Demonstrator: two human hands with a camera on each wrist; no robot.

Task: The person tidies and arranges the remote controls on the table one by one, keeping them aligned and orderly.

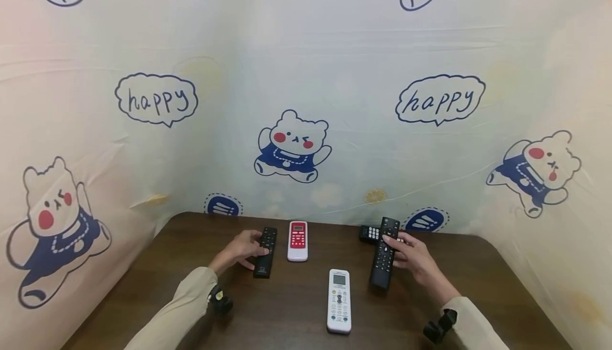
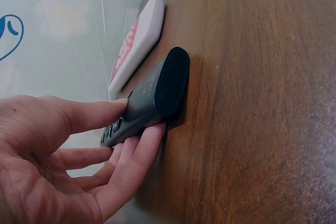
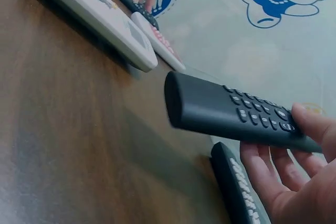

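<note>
With thumb on top and fingers along the side and underneath, my left hand [image 1: 245, 248] grips a small black remote control [image 1: 265, 254] at the table's left. In the left wrist view that remote [image 2: 152, 93] is close to the tabletop. My right hand [image 1: 415, 257] holds a longer black remote control [image 1: 384, 259] between thumb and fingers; the right wrist view shows this remote [image 3: 210, 106] raised off the table. Partly hidden behind it lies another black remote with pale buttons [image 1: 369, 233], also visible below the held remote in the right wrist view.
A white remote with a red face [image 1: 298, 241] lies right of my left hand. Nearer the front is a white remote with a small screen [image 1: 339, 301]. The brown wooden table [image 1: 296, 307] is bordered by printed fabric walls [image 1: 354, 153] at the back and sides.
</note>
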